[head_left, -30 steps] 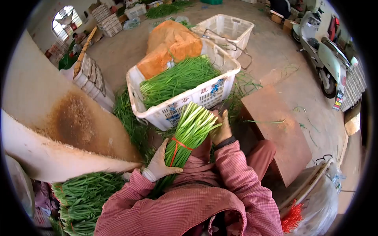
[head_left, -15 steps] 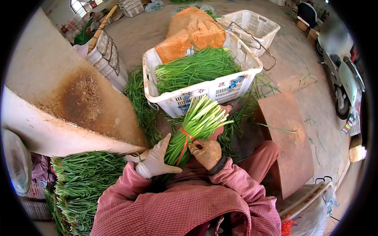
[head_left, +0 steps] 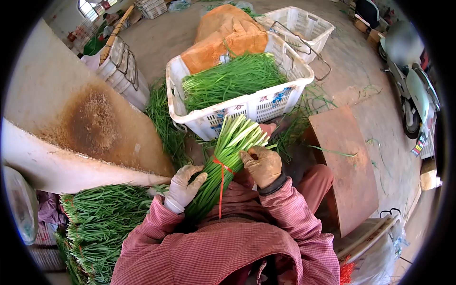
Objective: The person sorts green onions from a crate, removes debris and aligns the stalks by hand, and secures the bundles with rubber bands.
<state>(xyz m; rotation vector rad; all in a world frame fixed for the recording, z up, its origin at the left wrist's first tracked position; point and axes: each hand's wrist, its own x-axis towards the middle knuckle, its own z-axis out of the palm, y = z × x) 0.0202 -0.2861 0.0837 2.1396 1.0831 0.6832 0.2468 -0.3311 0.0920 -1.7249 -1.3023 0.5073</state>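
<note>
A bunch of garlic chives rests tilted over my lap, its pale cut ends pointing up and away. An orange-red tie circles it, with a loose tail hanging down the front. My right hand, in a stained glove, has its fingers closed at the stems on the bunch's right side, just above the tie. On the left side, my left hand in a pale glove has curved fingers with a gap to the thumb. Its fingertips are close to the leaves; whether they touch is unclear.
A white crate ahead holds loose chives and an orange cloth. Tied bunches are stacked at my left beside a stained slab. To the right stand a brown board and a scooter.
My left hand has drawn back from around the bunch and its fingers have curled. My right hand has moved slightly right and up, and the tie's tail hangs straighter.
</note>
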